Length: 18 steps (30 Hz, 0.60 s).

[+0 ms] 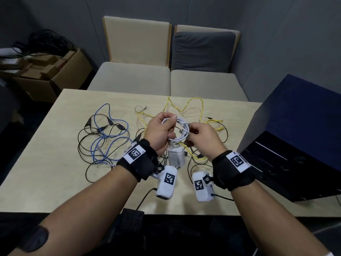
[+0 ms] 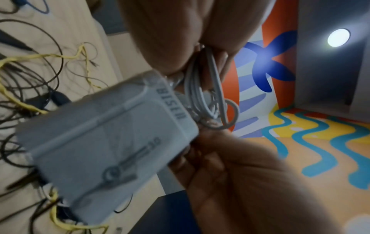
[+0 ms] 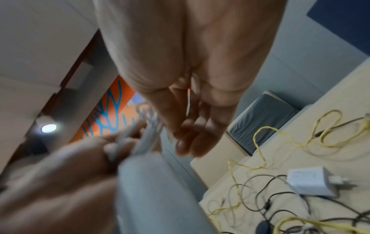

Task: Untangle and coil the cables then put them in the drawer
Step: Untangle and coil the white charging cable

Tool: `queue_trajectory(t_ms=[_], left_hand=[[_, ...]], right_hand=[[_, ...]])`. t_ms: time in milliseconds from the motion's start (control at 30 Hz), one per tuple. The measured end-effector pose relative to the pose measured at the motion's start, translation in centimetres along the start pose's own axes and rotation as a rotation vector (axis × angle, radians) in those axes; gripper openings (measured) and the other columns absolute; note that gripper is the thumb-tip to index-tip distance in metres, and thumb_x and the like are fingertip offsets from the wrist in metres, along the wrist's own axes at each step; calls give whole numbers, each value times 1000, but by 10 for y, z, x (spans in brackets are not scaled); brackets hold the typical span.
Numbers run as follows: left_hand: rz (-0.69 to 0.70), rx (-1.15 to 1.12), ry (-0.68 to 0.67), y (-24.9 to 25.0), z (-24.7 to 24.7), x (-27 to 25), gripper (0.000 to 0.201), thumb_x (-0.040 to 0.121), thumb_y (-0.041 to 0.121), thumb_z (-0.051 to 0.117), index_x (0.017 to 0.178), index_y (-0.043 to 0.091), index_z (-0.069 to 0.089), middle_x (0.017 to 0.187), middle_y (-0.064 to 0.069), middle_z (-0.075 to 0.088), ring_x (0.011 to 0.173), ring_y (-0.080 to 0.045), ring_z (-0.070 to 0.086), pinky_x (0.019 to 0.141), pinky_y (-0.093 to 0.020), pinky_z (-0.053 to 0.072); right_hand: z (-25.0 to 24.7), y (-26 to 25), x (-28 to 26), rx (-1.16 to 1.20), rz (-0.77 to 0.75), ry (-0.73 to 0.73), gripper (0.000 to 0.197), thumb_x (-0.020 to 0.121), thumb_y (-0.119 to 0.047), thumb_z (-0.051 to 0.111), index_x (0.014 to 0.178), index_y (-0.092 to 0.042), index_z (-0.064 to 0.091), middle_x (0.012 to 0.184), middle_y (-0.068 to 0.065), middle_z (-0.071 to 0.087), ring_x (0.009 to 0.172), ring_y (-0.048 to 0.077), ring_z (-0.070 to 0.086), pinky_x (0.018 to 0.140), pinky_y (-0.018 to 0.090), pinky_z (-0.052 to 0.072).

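Observation:
My left hand (image 1: 163, 131) grips a white cable coil (image 1: 181, 133) held above the table's middle. My right hand (image 1: 200, 136) pinches a strand of the same coil from the right side. A white charger block (image 1: 176, 157) hangs below the coil; the left wrist view shows the charger block (image 2: 104, 142) close up beside the coil (image 2: 206, 95). A thin white strand (image 3: 188, 101) runs between my right fingers. On the table lie a blue cable (image 1: 108, 134), a yellow cable (image 1: 184, 108) and tangled black cables (image 1: 86, 145).
A dark blue drawer cabinet (image 1: 299, 126) stands on the table's right side, its dark front (image 1: 276, 163) facing me. A second white charger (image 3: 314, 182) lies on the table among the cables. Two beige chairs (image 1: 132, 76) stand behind, and a cardboard box (image 1: 46, 76) sits far left.

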<state>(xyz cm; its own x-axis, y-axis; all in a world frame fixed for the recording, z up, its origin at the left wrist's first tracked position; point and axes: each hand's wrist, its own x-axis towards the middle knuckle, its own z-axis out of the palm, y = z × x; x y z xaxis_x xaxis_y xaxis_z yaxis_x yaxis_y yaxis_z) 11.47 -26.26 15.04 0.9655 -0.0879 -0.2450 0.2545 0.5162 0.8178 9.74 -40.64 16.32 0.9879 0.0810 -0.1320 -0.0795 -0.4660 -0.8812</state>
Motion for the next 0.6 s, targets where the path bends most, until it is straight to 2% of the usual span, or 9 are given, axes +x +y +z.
queue_trajectory(t_ms=[67,133,200,300,400,500,600], left_hand=[[56,39,21,-1,-1,0,15,95,4,51,81,9,50,71,-10,40,38,-6,32,34,-15,29],[114,72,43,-3,0,-1,15,95,4,51,82,9,49,69,-10,44,36,-5,37,34,-16,32],[168,130,62,-5,1,-3,15,95,4,52,82,10,49,68,-7,48,37,-5,41,35,-17,35],[228,224,69,-9,3,-3,14,95,7,54,83,14,50,67,-3,54,41,-8,45,41,-20,40],[244,230,75,-11,3,-2,13,96,7,52,85,15,52,71,-4,58,55,-11,54,54,-25,48],[211,222,40,-12,-2,-3,5,92,17,58,87,17,56,78,-10,61,68,-24,55,71,-38,49],[199,295,-15,-10,-9,-5,7,88,25,60,91,19,58,84,-23,61,81,-32,55,79,-46,46]], right_hand=[[-3,-5,-6,161,1,-151,16,84,-1,62,94,-11,69,85,6,69,76,17,61,75,39,54],[-7,-7,-9,357,34,-324,16,81,-9,64,97,-13,66,90,0,70,81,14,59,73,30,50],[-11,-10,-8,479,78,-379,21,84,-20,63,101,-8,63,87,-4,70,75,11,55,68,24,45],[-7,-15,-7,509,89,-253,8,94,-9,55,93,-7,63,71,-7,68,64,9,54,62,22,42],[-3,-20,-6,637,142,-202,14,94,-3,51,92,-7,64,69,-3,67,63,9,57,57,19,43],[0,-21,-4,682,191,-93,11,93,-2,52,96,-12,56,72,3,63,63,12,56,54,21,41],[1,-18,-2,695,200,-43,9,95,-7,52,92,-15,50,71,4,65,58,10,54,54,24,37]])
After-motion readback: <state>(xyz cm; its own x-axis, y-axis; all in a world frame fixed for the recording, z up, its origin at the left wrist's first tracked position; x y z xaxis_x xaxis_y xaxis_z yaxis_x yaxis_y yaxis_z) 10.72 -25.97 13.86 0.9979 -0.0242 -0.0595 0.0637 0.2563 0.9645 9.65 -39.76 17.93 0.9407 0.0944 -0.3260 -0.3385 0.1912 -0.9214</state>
